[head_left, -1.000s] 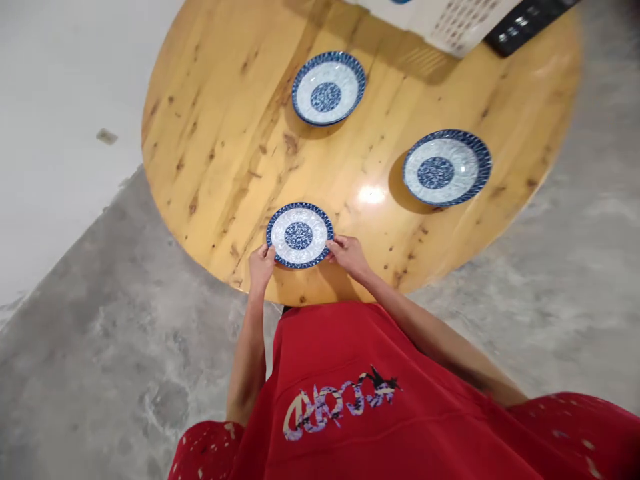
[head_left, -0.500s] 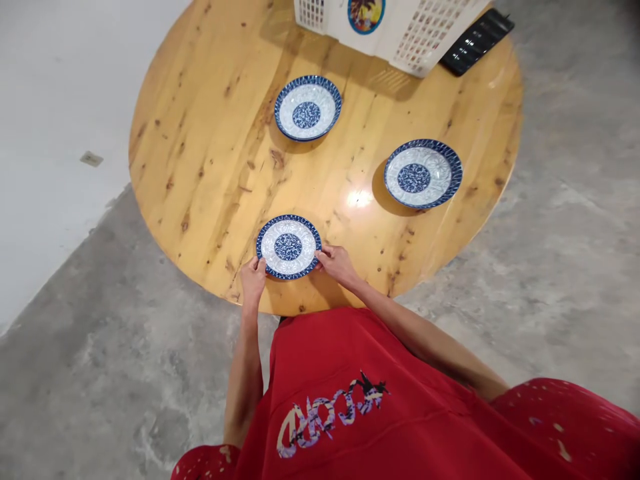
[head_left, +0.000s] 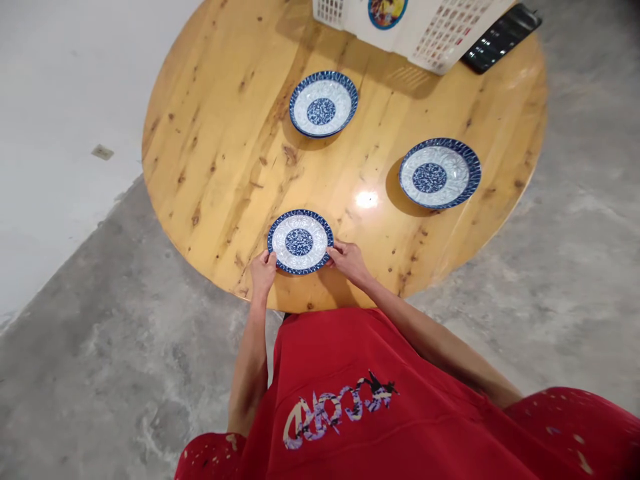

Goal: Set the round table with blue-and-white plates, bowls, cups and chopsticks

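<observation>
A blue-and-white patterned plate (head_left: 300, 242) is at the near edge of the round wooden table (head_left: 210, 200). My left hand (head_left: 263, 272) pinches its left rim between thumb and fingers. On the opposite side, my right hand (head_left: 349, 260) grips the right rim, thumb on top. Whether the plate rests on the wood or is slightly raised I cannot tell. Two more plates of the same pattern lie farther off: one plate (head_left: 323, 105) toward the back, another plate (head_left: 439, 175) to the right.
At the table's far side stands a white plastic basket (head_left: 365, 37) with slotted walls and a round picture. Beside it lies a black compartmented tray (head_left: 501, 39). Grey concrete floor (head_left: 125, 360) surrounds the table, and a white wall (head_left: 65, 80) rises at left.
The whole scene has shifted a little to the right as the camera turned. Both hands keep their hold on the near plate, which has barely moved on the table.
</observation>
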Tool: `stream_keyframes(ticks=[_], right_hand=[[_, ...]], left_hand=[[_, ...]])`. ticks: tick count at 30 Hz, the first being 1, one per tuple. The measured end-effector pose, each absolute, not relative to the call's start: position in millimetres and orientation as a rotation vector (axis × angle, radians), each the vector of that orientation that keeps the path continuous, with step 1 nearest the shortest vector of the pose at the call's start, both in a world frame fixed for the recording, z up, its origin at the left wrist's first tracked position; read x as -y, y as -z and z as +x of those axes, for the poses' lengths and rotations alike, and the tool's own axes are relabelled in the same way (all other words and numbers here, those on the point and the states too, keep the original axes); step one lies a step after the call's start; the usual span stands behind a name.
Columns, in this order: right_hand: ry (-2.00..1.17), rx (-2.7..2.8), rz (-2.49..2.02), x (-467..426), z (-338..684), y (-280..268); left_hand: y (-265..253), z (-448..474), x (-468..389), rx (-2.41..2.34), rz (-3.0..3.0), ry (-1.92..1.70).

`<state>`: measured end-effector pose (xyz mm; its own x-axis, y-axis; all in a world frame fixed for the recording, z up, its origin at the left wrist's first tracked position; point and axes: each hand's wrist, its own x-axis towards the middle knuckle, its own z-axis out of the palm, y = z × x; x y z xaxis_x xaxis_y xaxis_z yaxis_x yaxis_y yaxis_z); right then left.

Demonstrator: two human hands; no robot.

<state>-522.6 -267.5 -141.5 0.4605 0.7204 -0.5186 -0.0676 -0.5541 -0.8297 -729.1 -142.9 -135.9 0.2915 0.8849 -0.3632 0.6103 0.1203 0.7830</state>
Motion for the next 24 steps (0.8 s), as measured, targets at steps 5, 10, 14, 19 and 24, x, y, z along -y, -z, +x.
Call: stream_keyframes(ticks=[5,10,14,19,24], right_hand=[[-1.172,0.605,-1.89,270.0,-519.9,145.8],[-1.163,0.65,-1.9,268.7,-519.9,146.4],[-1.174,0.692,-1.886,269.0,-521.0,143.5],[-1.139,0.712,-1.977,269.2,-490.6,143.5],[-0.86,0.618,-2.055,231.6,-411.5,139.6]], left_hand=[[137.2,-731.2,142.1,-1.389,1.603,-0.343],[138.6,-732.3,141.8,-1.387,1.644,-0.31],[136.8,-734.9,143.4,-1.37,1.649,-0.306],[122.4,-742.8,121.7,-1.452,1.769,-0.239],[100.9,-710.3,52.1,-1.559,1.959,-0.326]])
